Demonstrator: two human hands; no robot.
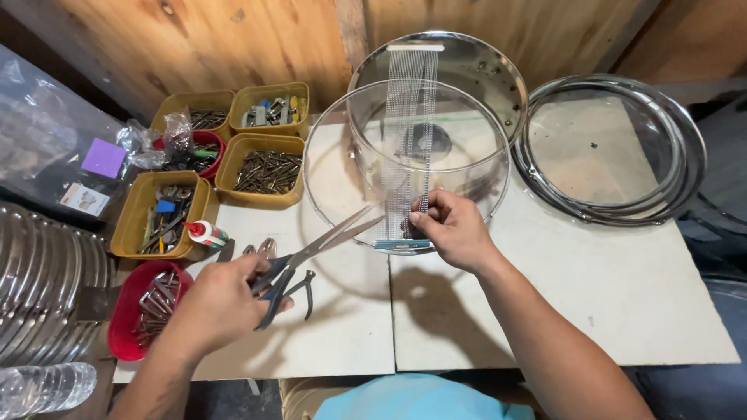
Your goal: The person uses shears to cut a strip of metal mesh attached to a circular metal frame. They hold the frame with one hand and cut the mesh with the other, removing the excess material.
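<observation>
Steel scissors (pixel 311 253) sit open in my left hand (pixel 222 299), blades aimed at the snare wires (pixel 408 148) my right hand (pixel 455 229) pinches against the clear drum (pixel 334 167) on the desk (pixel 622 288), just ahead.

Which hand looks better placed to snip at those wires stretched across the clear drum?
Probably the left hand: it holds the open scissors, tips beside the snare wires. The right hand pinches them.
</observation>
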